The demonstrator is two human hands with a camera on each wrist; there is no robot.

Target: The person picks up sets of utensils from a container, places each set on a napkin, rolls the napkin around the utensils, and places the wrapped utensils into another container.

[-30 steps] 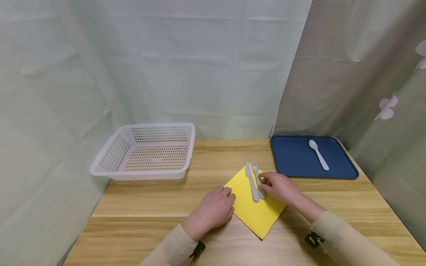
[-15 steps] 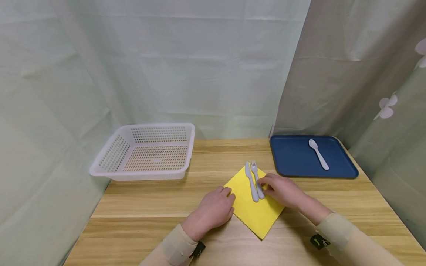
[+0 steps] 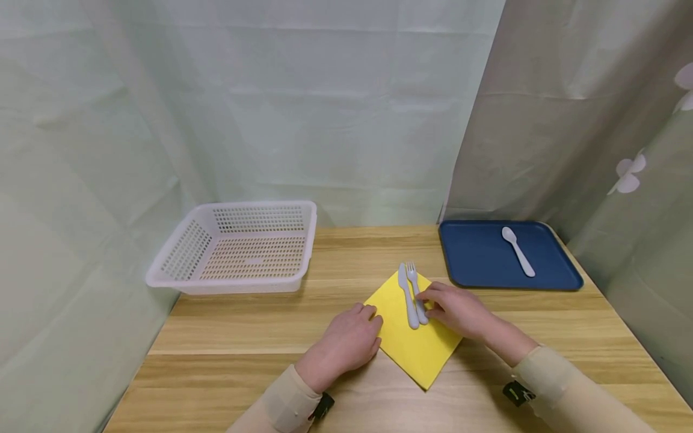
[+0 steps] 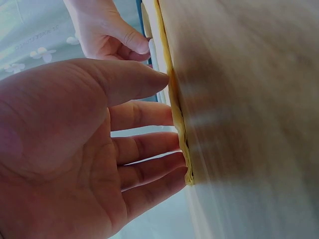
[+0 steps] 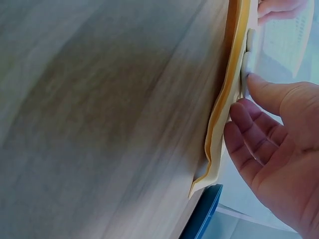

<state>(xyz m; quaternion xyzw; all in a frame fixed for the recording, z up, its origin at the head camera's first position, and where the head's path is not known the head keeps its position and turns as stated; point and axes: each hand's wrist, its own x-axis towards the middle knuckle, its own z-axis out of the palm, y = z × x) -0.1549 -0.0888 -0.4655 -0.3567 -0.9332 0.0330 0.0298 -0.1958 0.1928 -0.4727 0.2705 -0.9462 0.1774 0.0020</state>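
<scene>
A grey knife point(image 3: 408, 299) and a grey fork point(image 3: 414, 282) lie side by side on a folded yellow napkin point(image 3: 419, 358), turned cornerwise on the table. My right hand point(image 3: 457, 310) touches the fork's handle from the right with thumb and fingertips. In the right wrist view, the thumb point(image 5: 269, 94) meets the handle while the other fingers rest by the napkin. My left hand point(image 3: 349, 340) rests at the napkin's left edge. Its fingers point(image 4: 144, 147) reach nearly straight to that edge in the left wrist view.
At the back left stands a white perforated basket point(image 3: 233, 286). A blue tray point(image 3: 471, 255) lies at the back right, with a light grey spoon point(image 3: 518, 251) on it. The wooden table point(image 3: 227, 355) meets curtains point(image 3: 335, 120) behind.
The fork has shifted slightly left, closer to the knife, with my right hand moving along. The knife's handle has moved a touch left too. My left hand has stayed in place.
</scene>
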